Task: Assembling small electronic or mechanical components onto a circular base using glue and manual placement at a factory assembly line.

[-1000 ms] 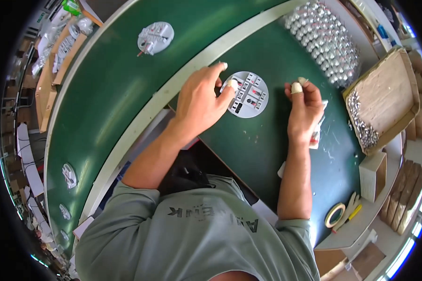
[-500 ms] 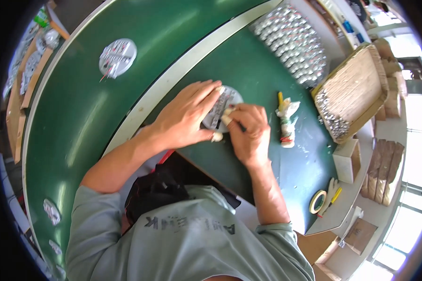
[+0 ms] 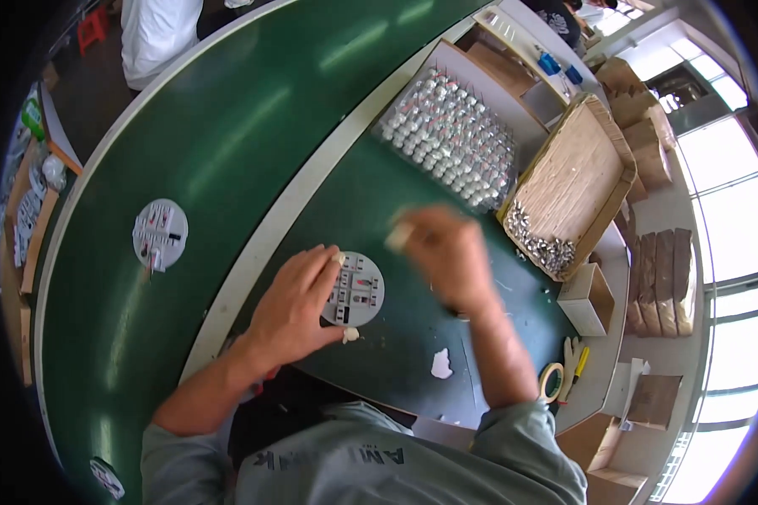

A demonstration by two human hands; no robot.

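Observation:
A round grey circuit board (image 3: 365, 295) with small dark parts in rows lies flat on the green worktop. My left hand (image 3: 293, 299) grips its left edge between fingers and thumb, with pale covers on the fingertips. Apart from the board, to its upper right, my right hand (image 3: 451, 257) is raised and smeared by motion. A pale cover shows at its fingertip; whether it holds anything is too blurred to see. Below that hand lies a white scrap (image 3: 441, 364).
A second round board (image 3: 160, 235) lies on the green belt (image 3: 219, 151) at left. Beyond my right hand are a tray of silver domed parts (image 3: 451, 139), a cardboard tray (image 3: 577, 172) with metal bits, and a small box (image 3: 585, 299). A tape roll (image 3: 551, 382) sits at right.
My right hand has lifted off the board and is moving, while my left hand stays on it. The whole view has shifted. The yellow tool and white bottle no longer show.

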